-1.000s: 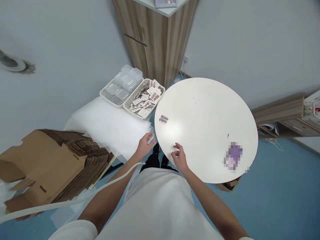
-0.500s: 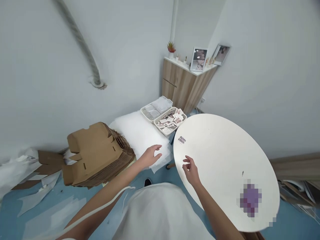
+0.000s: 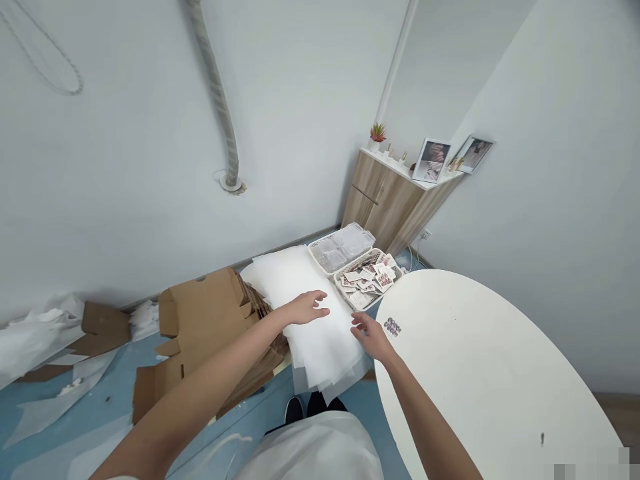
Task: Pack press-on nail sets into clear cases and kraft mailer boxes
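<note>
My left hand (image 3: 306, 308) is held over a stack of white foam sheets (image 3: 280, 273), fingers apart and nothing in them. My right hand (image 3: 371, 335) hovers between those sheets and the edge of the round white table (image 3: 465, 373), its fingers loosely curled with a gap to the thumb and nothing held. Beyond both hands, a white basket (image 3: 345, 280) holds many small printed cards (image 3: 383, 275). Beside it stands a second basket (image 3: 320, 257) with clear plastic packs (image 3: 345, 243). A small purple-patterned piece (image 3: 393, 327) lies on the table close to my right hand.
Flattened brown cardboard boxes (image 3: 205, 313) are piled on the left, with white wrapping scraps (image 3: 45, 333) on the blue floor. A wooden cabinet (image 3: 385, 200) in the corner bears picture frames (image 3: 431, 160) and a potted plant (image 3: 378, 133). A pipe (image 3: 217, 93) runs down the wall.
The view has shifted left and upward. My right hand has moved from over the table toward the foam sheets, closer to my left hand. Both hands remain without anything in them.
</note>
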Demonstrator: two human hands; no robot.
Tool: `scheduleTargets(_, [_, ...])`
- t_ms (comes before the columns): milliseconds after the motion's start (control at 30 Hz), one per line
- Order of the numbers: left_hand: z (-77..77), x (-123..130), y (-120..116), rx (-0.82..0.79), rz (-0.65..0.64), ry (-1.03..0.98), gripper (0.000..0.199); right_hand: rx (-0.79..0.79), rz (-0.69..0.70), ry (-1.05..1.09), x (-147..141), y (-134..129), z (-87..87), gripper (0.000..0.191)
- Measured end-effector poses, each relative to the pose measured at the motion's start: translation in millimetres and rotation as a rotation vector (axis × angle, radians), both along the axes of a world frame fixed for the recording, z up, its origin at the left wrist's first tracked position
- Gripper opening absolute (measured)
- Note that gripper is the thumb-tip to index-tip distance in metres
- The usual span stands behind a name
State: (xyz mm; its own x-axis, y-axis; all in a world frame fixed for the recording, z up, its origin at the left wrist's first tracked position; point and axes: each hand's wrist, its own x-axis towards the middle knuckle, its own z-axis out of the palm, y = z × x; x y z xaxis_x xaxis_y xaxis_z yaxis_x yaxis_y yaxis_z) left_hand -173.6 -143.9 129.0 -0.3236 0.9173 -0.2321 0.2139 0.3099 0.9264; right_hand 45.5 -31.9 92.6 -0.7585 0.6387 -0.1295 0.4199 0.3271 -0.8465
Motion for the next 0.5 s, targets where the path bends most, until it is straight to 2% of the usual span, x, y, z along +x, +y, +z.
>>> scheduleTargets(67, [-4.7, -19.2, 17.1, -0.063, -0.004, 0.007, 0.056, 0.07, 0.042, -0.025, -16.6, 17.9, -2.2, 0.035])
scheduleTargets(167, [-16.2, -45.7, 41.3, -0.133, 0.081, -0.037, 0.061, 0.124, 0.053, -0.018, -47.6, 52.3, -9.6, 0.034])
scheduleTargets(367, [-41.5, -87.8, 96.7, -0.183, 0.266, -0.187, 0.057, 0.037, -0.02, 0.021, -131.9, 122.8, -37.1, 0.031])
scheduleTargets(500, [-65.3, -103.2, 143.3, -0.187, 0.398, -0.216, 0.058, -0.013, -0.091, 0.041, -184.0, 152.6, -58.7, 0.034])
